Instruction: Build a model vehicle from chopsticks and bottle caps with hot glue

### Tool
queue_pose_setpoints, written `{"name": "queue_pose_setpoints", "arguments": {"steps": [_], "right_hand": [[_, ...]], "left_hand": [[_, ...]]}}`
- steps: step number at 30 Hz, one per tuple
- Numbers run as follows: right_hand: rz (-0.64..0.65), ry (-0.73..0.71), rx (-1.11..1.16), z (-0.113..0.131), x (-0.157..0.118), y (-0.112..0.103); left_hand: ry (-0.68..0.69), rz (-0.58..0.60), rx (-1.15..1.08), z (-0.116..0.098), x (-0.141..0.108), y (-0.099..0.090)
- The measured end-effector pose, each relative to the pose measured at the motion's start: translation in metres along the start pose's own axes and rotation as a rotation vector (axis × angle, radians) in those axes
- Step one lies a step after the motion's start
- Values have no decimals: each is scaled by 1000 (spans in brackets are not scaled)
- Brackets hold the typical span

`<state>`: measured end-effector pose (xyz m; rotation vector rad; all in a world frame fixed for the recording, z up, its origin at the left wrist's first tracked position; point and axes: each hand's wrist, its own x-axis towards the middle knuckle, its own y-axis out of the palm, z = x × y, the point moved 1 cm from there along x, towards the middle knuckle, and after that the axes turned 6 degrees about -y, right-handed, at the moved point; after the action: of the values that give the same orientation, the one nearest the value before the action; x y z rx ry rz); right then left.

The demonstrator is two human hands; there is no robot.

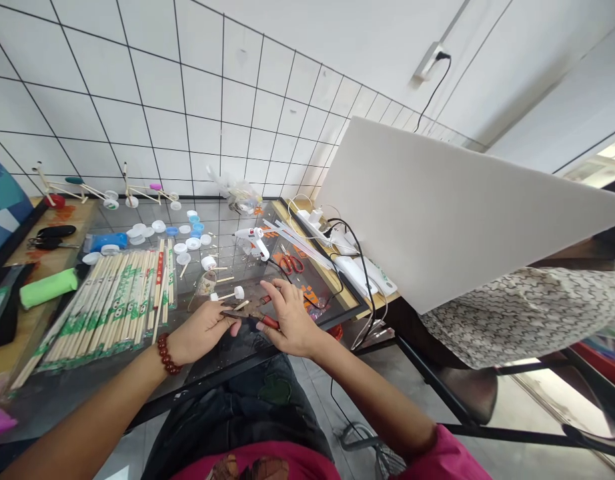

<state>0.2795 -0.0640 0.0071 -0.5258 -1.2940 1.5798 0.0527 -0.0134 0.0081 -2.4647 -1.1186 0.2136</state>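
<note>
My right hand (291, 319) is closed around the red-handled pliers (257, 315), whose handles stand apart. The jaws point left toward my left hand (205, 331), which wears a beaded bracelet. Its fingers are pinched on a short wooden stick (243, 305) at the pliers' jaws; part of the stick is hidden by the fingers. Just beyond the hands, a thin stick joins two white bottle caps (239, 292) like wheels on an axle. Left of my hands lie many wrapped disposable chopsticks (112, 300).
A white glue gun (254, 241), red scissors (291, 263) and glue sticks (300, 241) lie on the glass tabletop. Loose bottle caps (158, 227) and small stick models (152, 189) stand farther back. A large white board (437, 207) rises at right, beside a seated person's patterned clothing (527, 310).
</note>
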Motion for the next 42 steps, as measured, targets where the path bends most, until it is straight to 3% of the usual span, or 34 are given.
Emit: {"name": "queue_pose_setpoints", "arguments": {"steps": [7,15,21,29,42], "right_hand": [[157,-25,247,6,2,2],[327,70,169,-1,25,-1],[407,100,127,-1,34,-6],[468,164,17,3,40,-2],[435,150,-19,-1,35,4]], "left_hand": [[-310,270,-529,-1,-1,-1],[-464,194,-845,8,2,-12],[-489,94,-839,10,6,-9],[-514,47,-700,19,6,-8],[-446,27,-578,21,3,0]]}}
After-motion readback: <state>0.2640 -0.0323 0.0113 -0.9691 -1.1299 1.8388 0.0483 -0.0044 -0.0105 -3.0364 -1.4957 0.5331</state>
